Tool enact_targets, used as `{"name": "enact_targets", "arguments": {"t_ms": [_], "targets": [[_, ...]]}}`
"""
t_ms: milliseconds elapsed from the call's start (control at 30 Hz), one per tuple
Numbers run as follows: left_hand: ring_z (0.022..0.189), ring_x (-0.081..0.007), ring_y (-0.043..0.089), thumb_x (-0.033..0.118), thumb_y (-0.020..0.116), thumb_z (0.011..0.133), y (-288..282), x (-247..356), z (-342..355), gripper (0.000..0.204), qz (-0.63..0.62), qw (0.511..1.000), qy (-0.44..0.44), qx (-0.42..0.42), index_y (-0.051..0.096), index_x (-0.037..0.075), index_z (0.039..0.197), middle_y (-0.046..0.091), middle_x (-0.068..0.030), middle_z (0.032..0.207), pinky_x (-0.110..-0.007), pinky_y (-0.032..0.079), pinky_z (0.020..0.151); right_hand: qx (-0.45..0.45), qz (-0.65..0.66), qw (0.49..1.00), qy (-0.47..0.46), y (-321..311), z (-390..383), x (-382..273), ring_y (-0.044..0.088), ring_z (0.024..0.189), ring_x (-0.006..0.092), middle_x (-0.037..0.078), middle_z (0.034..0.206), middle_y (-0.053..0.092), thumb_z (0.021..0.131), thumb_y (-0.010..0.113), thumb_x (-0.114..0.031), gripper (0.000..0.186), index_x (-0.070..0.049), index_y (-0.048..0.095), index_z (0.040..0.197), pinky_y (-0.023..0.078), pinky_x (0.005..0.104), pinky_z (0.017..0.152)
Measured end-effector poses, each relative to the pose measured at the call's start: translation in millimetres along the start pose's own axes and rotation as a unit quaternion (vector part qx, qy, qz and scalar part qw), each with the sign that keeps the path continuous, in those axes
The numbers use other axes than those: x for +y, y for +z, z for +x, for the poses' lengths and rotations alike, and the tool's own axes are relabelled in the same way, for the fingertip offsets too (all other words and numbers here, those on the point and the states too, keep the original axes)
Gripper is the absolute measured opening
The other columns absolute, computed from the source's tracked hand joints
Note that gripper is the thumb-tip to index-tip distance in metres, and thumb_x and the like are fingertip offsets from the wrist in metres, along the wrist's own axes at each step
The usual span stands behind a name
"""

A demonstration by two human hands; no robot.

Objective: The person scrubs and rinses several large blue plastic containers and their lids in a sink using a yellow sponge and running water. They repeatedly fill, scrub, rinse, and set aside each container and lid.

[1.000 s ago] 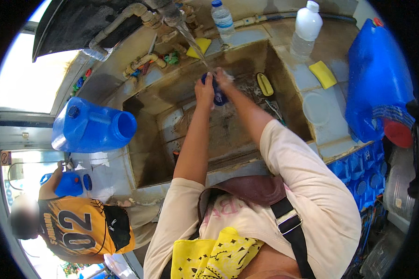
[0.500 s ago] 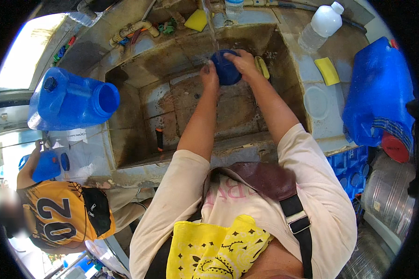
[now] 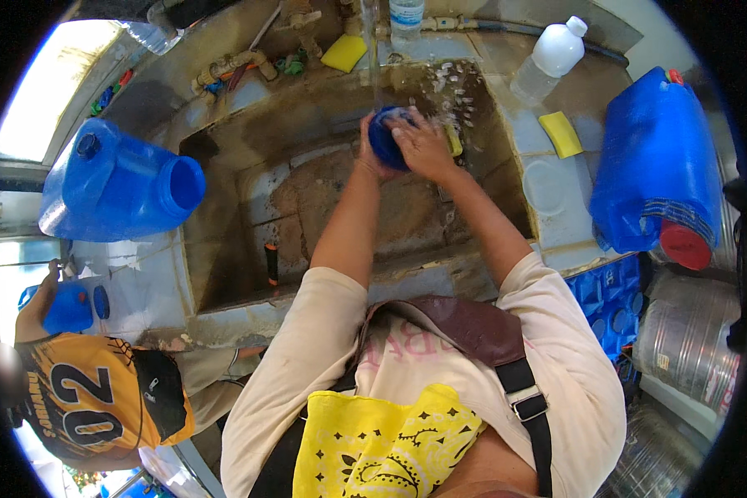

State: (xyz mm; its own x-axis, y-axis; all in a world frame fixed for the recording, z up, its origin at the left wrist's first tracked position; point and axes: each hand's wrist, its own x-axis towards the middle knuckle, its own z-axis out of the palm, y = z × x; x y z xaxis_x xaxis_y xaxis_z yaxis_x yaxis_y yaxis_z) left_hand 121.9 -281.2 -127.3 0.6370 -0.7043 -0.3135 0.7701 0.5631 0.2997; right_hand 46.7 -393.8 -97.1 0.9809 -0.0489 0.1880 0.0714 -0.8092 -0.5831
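Observation:
Under a running stream of water (image 3: 373, 75), I hold a dark blue round lid-like piece (image 3: 383, 137) over the tiled sink (image 3: 207, 257). My left hand (image 3: 368, 158) grips its left side. My right hand (image 3: 422, 145) lies across its face, fingers bent against it; whether they grip it is hard to tell. A yellow scrubber (image 3: 454, 143) is partly hidden behind my right hand, and droplets spray to the upper right. A black-and-orange handled item (image 3: 271, 264) lies at the sink's lower left.
Blue jugs (image 3: 108, 191) (image 3: 647, 158) flank the sink. Yellow sponges (image 3: 344, 51) (image 3: 561, 133), a translucent lid (image 3: 544, 187) and bottles (image 3: 550, 54) sit on the rim. Another person in an orange jersey (image 3: 83, 398) is at the left, a hand near a smaller blue jug (image 3: 68, 307).
The blue piece shifted up and then slightly down again. My right hand moved from its edge across its face, and spray now scatters to the upper right.

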Motion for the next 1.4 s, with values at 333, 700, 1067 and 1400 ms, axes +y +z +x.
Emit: {"name": "enact_targets", "arguments": {"t_ms": [333,700,1067,1400], "targets": [[0.109,-0.0374,0.054,0.072,0.042,0.070,7,-16,11,0.084,0.074,0.997,0.024,0.027,0.048,0.012,0.128,0.054,-0.0166,0.126,-0.053,0.041,0.096,-0.009,0.026,0.998,0.064,-5,-9,1,0.039,0.132,0.0273,0.009,0.139,0.048,0.099,0.027,-0.037,0.047,-0.013,0.052,0.131,0.020,0.0571,0.108],[0.096,-0.0290,0.059,0.067,0.048,0.076,23,26,-14,0.062,0.167,0.983,0.007,0.080,0.062,0.016,0.109,0.064,-0.0077,0.101,-0.049,0.046,0.086,-0.041,-0.082,0.996,-0.001,-15,-42,9,0.045,0.122,0.0300,0.013,0.120,0.058,0.097,0.041,-0.028,0.035,-0.010,0.061,0.118,0.019,0.0495,0.112],[0.097,-0.0261,0.056,0.074,0.054,0.076,14,20,-32,0.084,0.284,0.950,0.031,0.126,0.045,0.011,0.132,0.054,-0.0101,0.119,-0.043,0.042,0.087,0.213,0.049,0.974,0.060,-59,-98,48,0.064,0.099,0.0284,0.015,0.108,0.065,0.085,0.063,-0.015,0.035,-0.011,0.059,0.120,0.050,0.0359,0.083],[0.121,-0.0303,0.048,0.037,0.052,0.095,-61,35,-113,0.059,0.336,0.792,0.215,0.461,0.035,0.003,0.140,0.041,-0.0199,0.138,-0.041,0.042,0.099,0.068,0.214,0.923,0.313,80,48,6,0.064,0.072,0.0231,0.014,0.076,0.067,0.077,0.073,-0.037,0.037,-0.002,0.069,0.089,0.050,0.0364,0.067]]}}
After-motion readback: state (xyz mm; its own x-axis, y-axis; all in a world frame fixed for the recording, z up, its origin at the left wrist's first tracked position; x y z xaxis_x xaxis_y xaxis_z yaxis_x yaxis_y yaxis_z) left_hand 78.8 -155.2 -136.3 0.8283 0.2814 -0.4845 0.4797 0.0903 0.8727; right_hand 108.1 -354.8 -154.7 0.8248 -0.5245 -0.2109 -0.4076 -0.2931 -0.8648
